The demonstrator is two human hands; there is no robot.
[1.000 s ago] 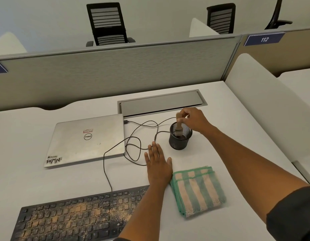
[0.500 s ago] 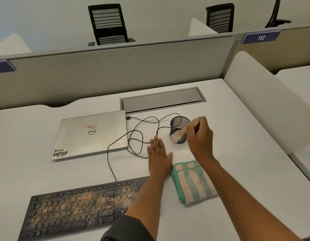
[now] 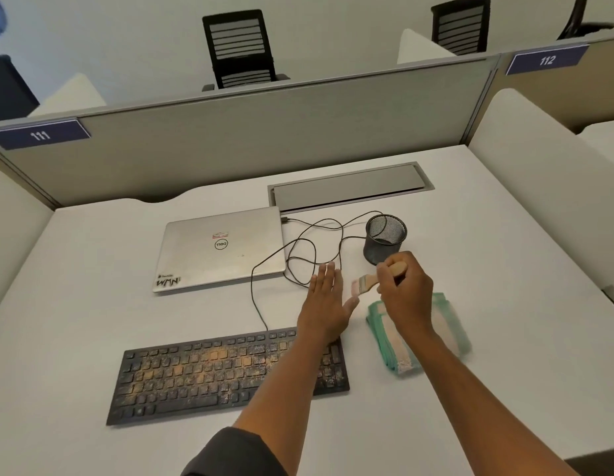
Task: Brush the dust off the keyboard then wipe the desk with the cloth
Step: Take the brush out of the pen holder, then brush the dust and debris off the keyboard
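The person's right hand (image 3: 406, 293) is curled around the wooden handle of a small paintbrush (image 3: 367, 281), gripping it above the near end of the folded cloth (image 3: 446, 333); the brush lies roughly level, its pale bristles pointing toward the left hand and its handle end poking out past the thumb side of the fist. The brush is somewhat blurred. The left hand (image 3: 326, 304) is spread flat with its fingers straight and close together, palm down on the white desk (image 3: 92, 304) just beyond the far right corner of the keyboard (image 3: 209, 372); its fingertips reach the loops of the thin black cable (image 3: 298, 249), and it holds nothing. The keyboard is black, lies near the front edge of the desk, and is speckled with tan dust thickest over its middle keys. The cloth, striped green and cream, lies on the desk to the right of the keyboard, partly under the right forearm. Behind the right hand stands a black mesh pen cup (image 3: 384, 237). A closed silver laptop (image 3: 219, 249) lies further left, its lid carrying a round Dell logo, seen upside down, a small red and white sticker too small to read, and a corner sticker whose letters look like "WMN". Blue plates on the partition read "111" (image 3: 41, 135) and "112" (image 3: 547, 60).
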